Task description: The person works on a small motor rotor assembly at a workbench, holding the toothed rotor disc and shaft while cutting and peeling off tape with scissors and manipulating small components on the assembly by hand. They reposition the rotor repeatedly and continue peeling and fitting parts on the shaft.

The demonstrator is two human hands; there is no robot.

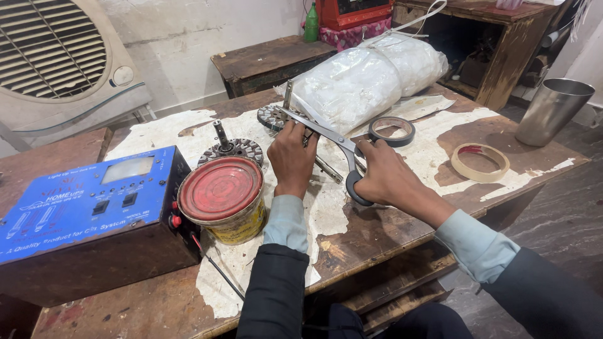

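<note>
At the far left, a pale air cooler [59, 59] with a slatted grille stands behind the wooden workbench [402, 216]. On the bench's left end sits a boxy inverter unit [88, 210] with a bright blue top panel carrying white lettering, a small pale display window and two black rocker switches; its sides are dark brown. Just beside it stands a round yellow tin [223, 201] with a red lid, touching or nearly touching the unit's front corner. Behind the tin lies a motor stator [232, 149] with an upright shaft. A torn white paper sheet [326, 213] covers much of the benchtop.

The left hand [292, 157] is curled down over a small part on the paper; what exactly it grips is hidden under the fingers. The right hand [386, 179] grasps the dark handles of a pair of scissors [323, 141], whose long steel blades stand apart and point up-left past the left hand's fingertips.

Behind the hands rests a bulging white plastic-wrapped bundle [367, 78]. To the right lie a dark tape roll [391, 130] and a tan masking tape roll [480, 162], well apart. A steel tumbler [553, 110] stands at the far right edge.
</note>
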